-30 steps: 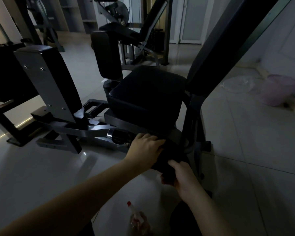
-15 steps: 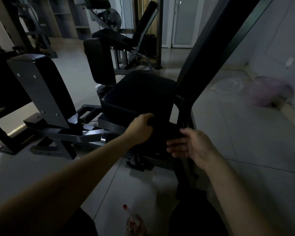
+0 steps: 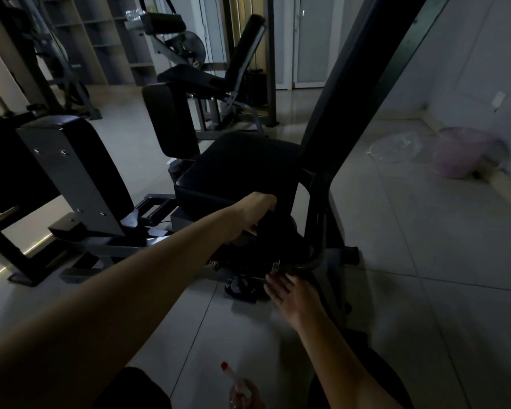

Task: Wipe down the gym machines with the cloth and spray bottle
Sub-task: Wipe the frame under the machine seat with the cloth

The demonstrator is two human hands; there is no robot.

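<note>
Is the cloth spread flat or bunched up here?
Bunched: the left hand grips the cloth at its top, and it hangs crumpled below the seat.

Dim room: glossy pale floor tiles (image 3: 425, 261), open shelves (image 3: 101, 39) back left, pale doors (image 3: 310, 39) behind, grey wall (image 3: 469, 69) on the right.

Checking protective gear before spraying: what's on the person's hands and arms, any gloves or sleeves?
Nothing worn: the left hand and right hand have no gloves, and the left forearm and right forearm are bare with no sleeves, watch or bands showing. Dim light hides anything as small as rings.
</note>
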